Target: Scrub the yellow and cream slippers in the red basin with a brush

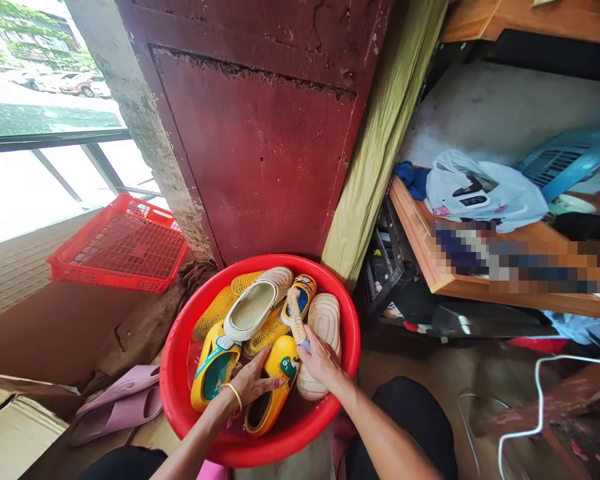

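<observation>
A red basin (169, 373) holds several clogs and some water. My left hand (254, 383), with a gold bangle at the wrist, grips a yellow clog (280, 353) bearing a green dinosaur. Its thumb lies across the clog's top and the fingers run along the left side. In my right hand (320, 360) is a scrub brush (296, 313), its pale bristles pointing up and away beyond the clog's toe; most of its handle is hidden. Around them lie another yellow clog (205, 363), a white clog (250, 310) and an upturned pale-soled shoe (325, 327).
Behind the basin stands a maroon door (260, 160) beside a greenish curtain (365, 173). A red plastic crate (125, 247) and pink slippers (125, 403) are at left. A wooden table (445, 280) with a white plastic bag (485, 190) stands at right.
</observation>
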Motion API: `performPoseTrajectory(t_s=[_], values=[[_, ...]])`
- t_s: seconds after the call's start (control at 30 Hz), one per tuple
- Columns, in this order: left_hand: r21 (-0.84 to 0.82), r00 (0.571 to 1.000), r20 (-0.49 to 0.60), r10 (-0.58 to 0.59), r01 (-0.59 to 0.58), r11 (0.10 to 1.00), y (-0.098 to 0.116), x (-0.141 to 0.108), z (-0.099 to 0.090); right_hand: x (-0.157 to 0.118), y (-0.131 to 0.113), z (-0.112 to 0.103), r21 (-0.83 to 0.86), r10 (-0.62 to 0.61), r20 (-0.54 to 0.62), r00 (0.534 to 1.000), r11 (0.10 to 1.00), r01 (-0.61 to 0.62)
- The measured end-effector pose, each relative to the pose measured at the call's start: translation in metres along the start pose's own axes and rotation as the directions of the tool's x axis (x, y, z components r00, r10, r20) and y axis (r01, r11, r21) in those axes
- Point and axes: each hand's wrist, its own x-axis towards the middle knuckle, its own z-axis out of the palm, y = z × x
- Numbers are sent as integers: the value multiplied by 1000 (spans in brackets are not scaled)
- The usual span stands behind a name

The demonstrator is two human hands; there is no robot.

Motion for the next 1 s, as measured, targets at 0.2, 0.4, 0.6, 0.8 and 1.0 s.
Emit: performPoseTrajectory(t_s=[0.2,0.4,0.6,0.8,1.0], values=[[6,999,4,-36,36,999,-4,1,2,2,-1,-2,-14,38,69,997,999,-37],[-3,999,-13,-33,33,999,-9,3,6,2,-3,-2,-66,42,117,992,997,-35],[31,999,-43,-30,31,999,-14,4,12,4,-8,-4,-116,48,145,988,993,-31],[74,999,-40,-25,28,997,-13,3,12,1,-12,-5,-151,47,130,990,988,-27],[89,998,-41,-40,44,995,-10,1,11,0,-13,-5,-151,42,117,992,988,-25]])
